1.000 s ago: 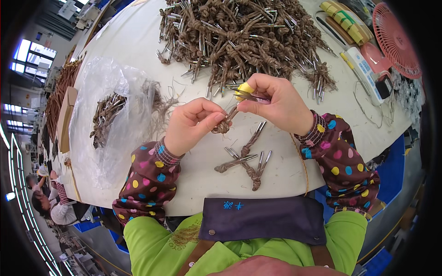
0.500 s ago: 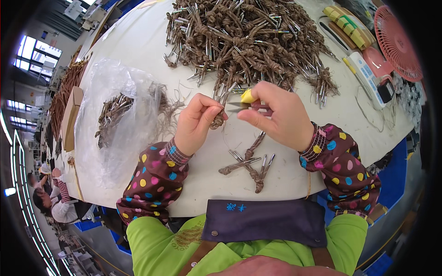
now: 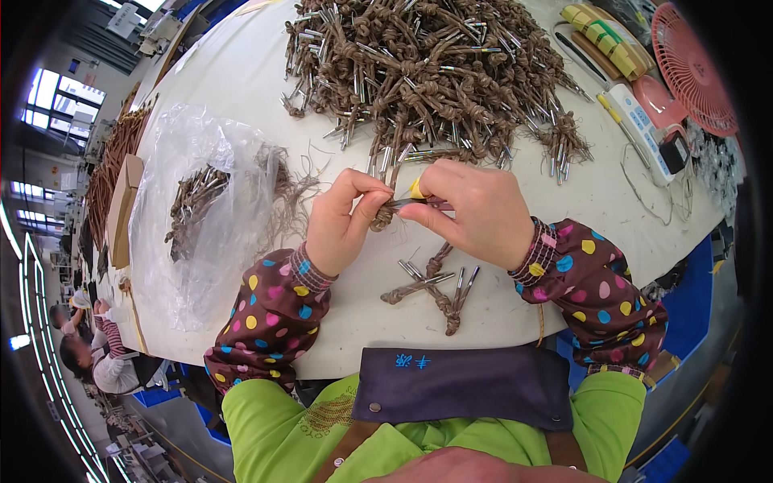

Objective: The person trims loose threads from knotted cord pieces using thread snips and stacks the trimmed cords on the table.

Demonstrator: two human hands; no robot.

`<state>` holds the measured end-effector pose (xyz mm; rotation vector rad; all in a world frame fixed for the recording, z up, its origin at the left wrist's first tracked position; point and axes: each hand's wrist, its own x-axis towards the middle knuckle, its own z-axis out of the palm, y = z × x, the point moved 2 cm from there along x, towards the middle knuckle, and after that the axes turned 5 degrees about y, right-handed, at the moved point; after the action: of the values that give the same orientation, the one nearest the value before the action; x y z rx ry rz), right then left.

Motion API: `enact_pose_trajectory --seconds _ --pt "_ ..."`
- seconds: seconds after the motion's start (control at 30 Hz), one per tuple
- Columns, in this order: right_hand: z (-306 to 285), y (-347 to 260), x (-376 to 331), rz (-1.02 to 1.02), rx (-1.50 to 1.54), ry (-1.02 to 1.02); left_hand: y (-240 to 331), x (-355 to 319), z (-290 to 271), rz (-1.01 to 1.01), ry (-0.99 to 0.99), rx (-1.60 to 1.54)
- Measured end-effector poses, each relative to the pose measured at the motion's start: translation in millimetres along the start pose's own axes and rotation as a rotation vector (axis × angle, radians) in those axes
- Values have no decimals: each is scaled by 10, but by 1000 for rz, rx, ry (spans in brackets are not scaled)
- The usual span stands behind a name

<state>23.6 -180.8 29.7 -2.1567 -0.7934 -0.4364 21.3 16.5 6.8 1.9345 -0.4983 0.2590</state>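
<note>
Between the thumb and fingers of my left hand is a knotted brown cord with silvery metal tips, its knot hanging below the fingertips. My right hand is closed around small thread snips with yellow on the handle. Their blades reach the cord's knot beside my left fingertips; whether they are closed is too small to tell. Just in front of my hands lie several knotted cords with metal ends. Beyond my hands rises a big heap of similar brown cords.
A clear plastic bag with brown cords lies at the left, near a cardboard piece and loose thread scraps. On the right are a power strip, a yellow-handled tool and a pink fan. People sit far left.
My right hand has moved left, bringing the snips from beside the cord onto its knot. My left hand has barely moved and still pinches the cord.
</note>
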Motion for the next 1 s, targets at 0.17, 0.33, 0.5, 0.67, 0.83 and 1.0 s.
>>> enact_pose_trajectory --seconds 0.17,0.33,0.5,0.67,0.83,1.0 --pt "-14 -18 3 -70 -63 17 0 -24 5 -85 -39 -84" --pt "31 31 5 115 113 -46 13 -8 11 -9 -15 -12" --pt "57 51 5 207 214 -101 6 -11 3 -9 -26 0" --pt "13 18 35 414 375 -161 0 -25 2 -28 -11 -26" --pt "238 121 -51 519 690 -89 -12 -41 48 -110 72 -150" --pt "367 145 -115 494 820 9 -15 -5 80 -107 -16 -162"
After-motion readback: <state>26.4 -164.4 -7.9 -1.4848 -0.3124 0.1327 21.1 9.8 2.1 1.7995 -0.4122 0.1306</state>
